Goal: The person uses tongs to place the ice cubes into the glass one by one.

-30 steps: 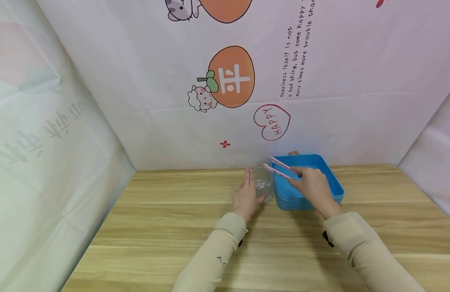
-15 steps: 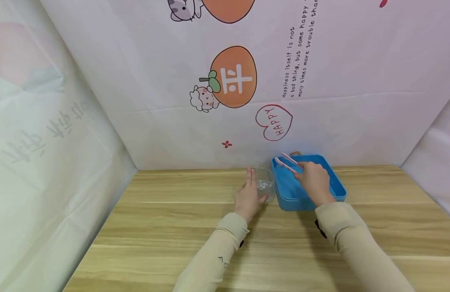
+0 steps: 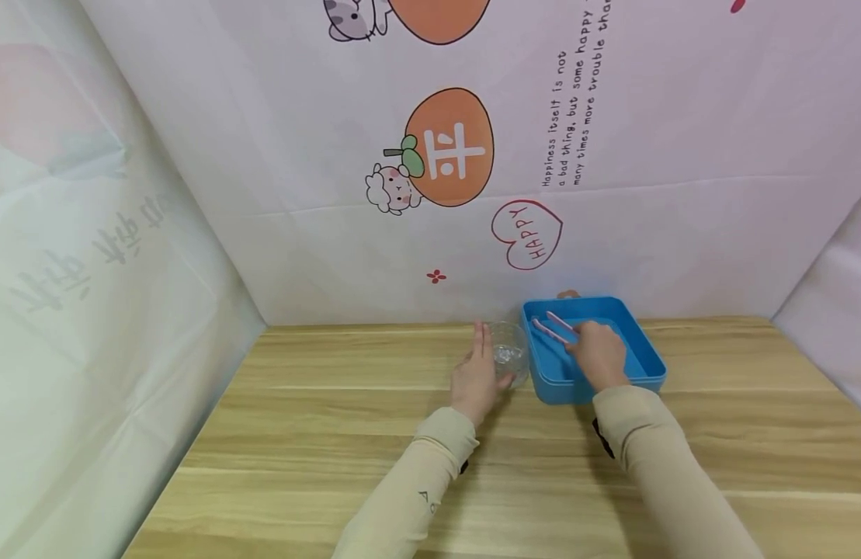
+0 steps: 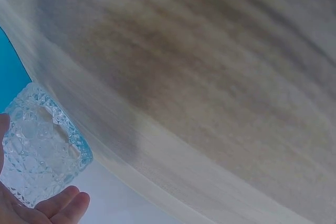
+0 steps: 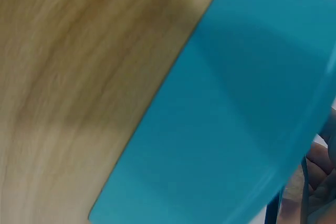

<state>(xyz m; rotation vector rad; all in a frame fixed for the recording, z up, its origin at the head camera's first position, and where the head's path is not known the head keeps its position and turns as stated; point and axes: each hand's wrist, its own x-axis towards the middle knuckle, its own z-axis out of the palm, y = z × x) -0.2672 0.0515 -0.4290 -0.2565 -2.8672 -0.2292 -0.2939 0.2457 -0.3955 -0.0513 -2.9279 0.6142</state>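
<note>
A pair of slim pink plastic tongs (image 3: 554,328) is gripped in a person's right hand (image 3: 598,355), the fingers curled round the handle end while the two arms of the tongs point up and to the left, slightly parted, inside a rectangular blue plastic tub (image 3: 647,351). The tips sit low in the tub near its far left corner; whether they hold anything cannot be told. The hand itself hangs over the tub's middle, its beige sleeve (image 3: 654,450) crossing the near rim.

Just left of the tub, almost touching its wall, stands a small clear cut-glass cup with a diamond pattern (image 3: 508,355). The left hand (image 3: 476,376) rests against the cup's left side with fingers straight and together, thumb under the near edge, steadying rather than clasping it. The left wrist view shows the faceted cup (image 4: 39,153) beside the fingertips (image 4: 63,203), with a sliver of blue behind it.

Both containers stand on a light wood-grain tabletop (image 3: 332,435) near its back edge, against a pale printed backdrop (image 3: 444,147) bearing an orange fruit cartoon and a red "HAPPY" heart (image 3: 526,234).
</note>
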